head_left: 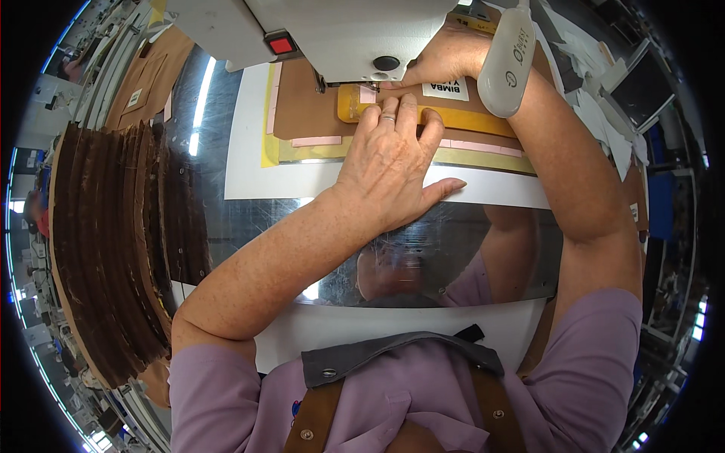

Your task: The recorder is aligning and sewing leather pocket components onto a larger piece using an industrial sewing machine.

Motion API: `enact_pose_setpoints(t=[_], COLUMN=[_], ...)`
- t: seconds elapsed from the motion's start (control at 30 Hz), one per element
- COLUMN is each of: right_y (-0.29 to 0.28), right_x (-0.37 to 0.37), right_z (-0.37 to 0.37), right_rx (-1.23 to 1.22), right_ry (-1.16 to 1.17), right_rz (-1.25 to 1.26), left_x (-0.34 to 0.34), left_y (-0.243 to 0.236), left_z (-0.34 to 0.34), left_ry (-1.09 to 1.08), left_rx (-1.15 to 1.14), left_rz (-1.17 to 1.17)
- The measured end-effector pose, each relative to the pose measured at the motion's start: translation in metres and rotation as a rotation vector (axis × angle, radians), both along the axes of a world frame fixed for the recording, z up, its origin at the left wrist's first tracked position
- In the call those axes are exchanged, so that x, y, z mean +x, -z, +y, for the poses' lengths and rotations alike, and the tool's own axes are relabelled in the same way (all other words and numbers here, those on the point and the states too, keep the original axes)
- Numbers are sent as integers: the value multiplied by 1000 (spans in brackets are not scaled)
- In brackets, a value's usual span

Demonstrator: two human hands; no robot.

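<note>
A sewing machine's white head (pixel 355 34) stands over a flat brown panel (pixel 306 98). A yellow strip-shaped template (pixel 476 121) lies on the panel, its rounded left end beside the presser foot (pixel 373 87). My left hand (pixel 393 155) is open, its fingertips resting on the template just in front of the foot and its thumb stretched to the right. Beyond the template, my right hand (pixel 449 57) reaches in from the right with a digit stretched toward the needle. The machine head hides part of that hand. Between the hands shows a white printed label (pixel 445 89).
Under the panel are a yellowish board with pink strips (pixel 317 141) and a white sheet (pixel 257 170), on a shiny metal table (pixel 423 257). Brown panels stand stacked (pixel 113 249) at left. A white lamp (pixel 507 68) hangs over my right forearm. Papers (pixel 604 128) lie at right.
</note>
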State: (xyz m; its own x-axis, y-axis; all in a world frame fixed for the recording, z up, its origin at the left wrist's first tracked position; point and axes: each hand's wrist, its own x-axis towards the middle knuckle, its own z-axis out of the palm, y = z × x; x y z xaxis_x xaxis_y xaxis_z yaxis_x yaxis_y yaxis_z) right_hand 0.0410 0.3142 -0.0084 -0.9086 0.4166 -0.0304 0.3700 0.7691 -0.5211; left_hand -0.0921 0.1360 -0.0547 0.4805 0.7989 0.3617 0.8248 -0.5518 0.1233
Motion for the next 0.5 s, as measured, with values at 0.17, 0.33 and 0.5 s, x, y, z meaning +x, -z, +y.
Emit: enact_pose_setpoints(t=[0.17,0.33,0.5], right_y=[20,4,1], right_x=[1,-1,-2], right_z=[10,2,3], right_rx=[40,74,107], right_ry=[-77,12,36], right_rz=[162,-54,-116], left_x=[6,6,7], left_y=[-2,-1,1], left_z=[0,-1,-2], left_ry=[-29,-32,-31], left_rx=[2,15,33], left_rz=[103,111,105])
